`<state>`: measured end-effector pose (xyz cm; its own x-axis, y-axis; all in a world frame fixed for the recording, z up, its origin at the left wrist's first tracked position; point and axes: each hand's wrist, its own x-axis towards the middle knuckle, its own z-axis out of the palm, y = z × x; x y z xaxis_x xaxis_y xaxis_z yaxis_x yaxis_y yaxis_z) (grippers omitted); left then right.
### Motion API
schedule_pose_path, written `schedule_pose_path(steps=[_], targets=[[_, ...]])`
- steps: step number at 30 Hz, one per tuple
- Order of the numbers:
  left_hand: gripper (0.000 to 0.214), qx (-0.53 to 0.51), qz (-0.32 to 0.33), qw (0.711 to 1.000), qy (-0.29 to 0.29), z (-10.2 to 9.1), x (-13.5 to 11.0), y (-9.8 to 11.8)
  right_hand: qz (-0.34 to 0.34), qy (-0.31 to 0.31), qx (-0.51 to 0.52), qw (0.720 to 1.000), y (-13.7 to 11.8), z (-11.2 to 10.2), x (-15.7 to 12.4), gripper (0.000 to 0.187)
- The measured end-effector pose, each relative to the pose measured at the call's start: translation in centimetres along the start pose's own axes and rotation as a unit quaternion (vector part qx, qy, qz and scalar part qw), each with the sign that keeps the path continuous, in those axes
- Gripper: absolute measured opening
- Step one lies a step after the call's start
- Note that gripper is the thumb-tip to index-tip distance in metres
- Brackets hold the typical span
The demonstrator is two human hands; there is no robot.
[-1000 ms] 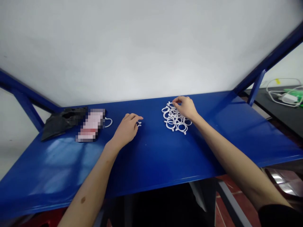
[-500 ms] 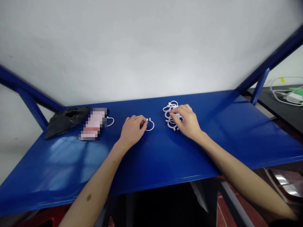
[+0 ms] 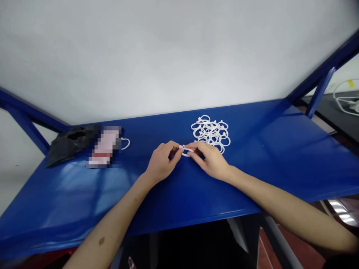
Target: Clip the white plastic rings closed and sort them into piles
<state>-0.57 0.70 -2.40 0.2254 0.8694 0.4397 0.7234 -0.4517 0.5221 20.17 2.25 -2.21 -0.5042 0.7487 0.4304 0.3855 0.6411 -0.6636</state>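
My left hand (image 3: 162, 160) pinches a white plastic ring (image 3: 186, 154), which looks like a shower curtain ring with small knobs at its ends. From the other side, the fingertips of my right hand (image 3: 210, 160) are closed on white ring as well. The hands are close together just above the blue table, and the fingers hide part of what they hold. Whether one ring or two is between them, I cannot tell. Right behind my right hand lies a loose pile of several white rings (image 3: 211, 130).
On the left of the blue table (image 3: 179, 201) lie a blurred-out phone-like object (image 3: 104, 147) and a black plastic bag (image 3: 68, 144). Another white ring (image 3: 126, 143) pokes out beside the phone-like object. White cables (image 3: 346, 104) rest on a dark surface at right.
My right hand has left the pile and moved left to meet my left hand, closing on white ring. More of the pile now shows. The view has shifted slightly.
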Motion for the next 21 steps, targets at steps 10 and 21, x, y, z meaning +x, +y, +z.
schedule_pose_path(steps=[10, 21], targets=[[0.016, -0.107, -0.050, 0.993, -0.028, -0.1, 0.2, -0.3, -0.005, -0.005, 0.043, 0.999, 0.2, 0.1, -0.1, 0.016], [0.018, -0.206, -0.112, 0.972, 0.003, -0.1, -0.2, 0.6, -0.016, 0.020, 0.013, 1.000, 0.0, -0.1, 0.0, 0.027]])
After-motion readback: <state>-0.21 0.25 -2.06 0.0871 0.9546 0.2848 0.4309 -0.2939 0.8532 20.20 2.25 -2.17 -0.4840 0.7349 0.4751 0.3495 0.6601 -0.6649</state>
